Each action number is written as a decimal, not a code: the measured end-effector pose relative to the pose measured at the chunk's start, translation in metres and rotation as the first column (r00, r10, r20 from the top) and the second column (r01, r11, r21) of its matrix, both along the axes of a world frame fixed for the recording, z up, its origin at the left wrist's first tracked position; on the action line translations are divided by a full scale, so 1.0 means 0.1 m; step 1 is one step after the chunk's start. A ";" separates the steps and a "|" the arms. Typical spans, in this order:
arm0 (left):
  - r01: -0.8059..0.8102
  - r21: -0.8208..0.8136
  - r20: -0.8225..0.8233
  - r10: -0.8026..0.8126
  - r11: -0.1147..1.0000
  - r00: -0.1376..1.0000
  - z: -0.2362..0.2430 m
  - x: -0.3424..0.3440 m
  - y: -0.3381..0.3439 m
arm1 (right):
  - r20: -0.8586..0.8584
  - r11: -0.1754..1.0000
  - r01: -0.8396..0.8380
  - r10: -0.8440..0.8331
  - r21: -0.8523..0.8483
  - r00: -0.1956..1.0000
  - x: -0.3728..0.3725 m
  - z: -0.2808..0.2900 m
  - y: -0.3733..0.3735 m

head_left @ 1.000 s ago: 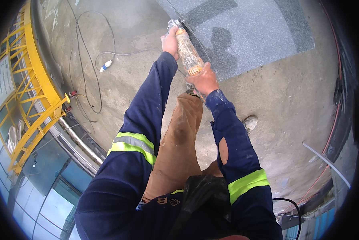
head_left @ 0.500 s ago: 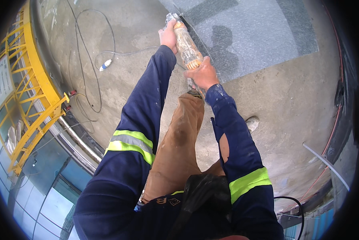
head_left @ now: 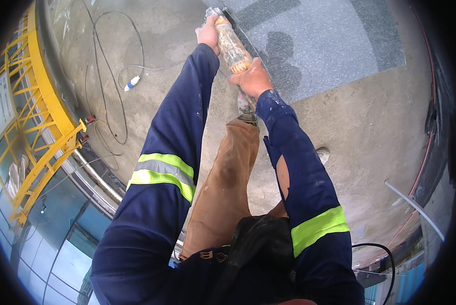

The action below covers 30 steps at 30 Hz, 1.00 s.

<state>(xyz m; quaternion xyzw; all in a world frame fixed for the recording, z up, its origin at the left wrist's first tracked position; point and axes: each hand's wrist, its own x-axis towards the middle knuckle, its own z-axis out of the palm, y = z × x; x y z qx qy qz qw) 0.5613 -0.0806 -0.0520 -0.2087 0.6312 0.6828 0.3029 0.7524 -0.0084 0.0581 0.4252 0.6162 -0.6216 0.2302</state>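
Both hands hold a dusty, orange-and-grey angle grinder that slants across the top of the view. Round the front part near the grinder's head is my left hand, closed. Closer to me, my right hand is wrapped round the rear end. The tool lies along the left edge of a grey speckled stone slab on the floor. Its disc cannot be made out clearly. My shadow falls across the slab beside the grinder.
A dark cable loops over the concrete floor at left, near a blue-and-white plug. Along the left side runs a yellow metal lattice frame. At right are a pale tube and a red line. My shoe stands below the grinder.
Both hands and the grinder have shifted slightly away from me and to the left along the slab's edge. My grip looks the same.
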 end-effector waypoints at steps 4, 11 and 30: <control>-0.017 -0.018 -0.016 0.017 1.000 1.000 0.09 0.09 0.03 | -0.028 1.000 0.014 -0.014 -0.004 1.000 0.06 0.00 0.00; -0.002 -0.074 0.007 0.002 0.997 1.000 0.34 0.40 0.01 | -0.048 0.999 0.035 -0.034 0.022 0.998 0.32 -0.02 -0.12; 0.025 -0.040 0.082 -0.022 0.999 0.996 0.28 0.43 -0.02 | -0.005 0.999 0.052 -0.052 -0.007 0.999 0.34 0.13 -0.06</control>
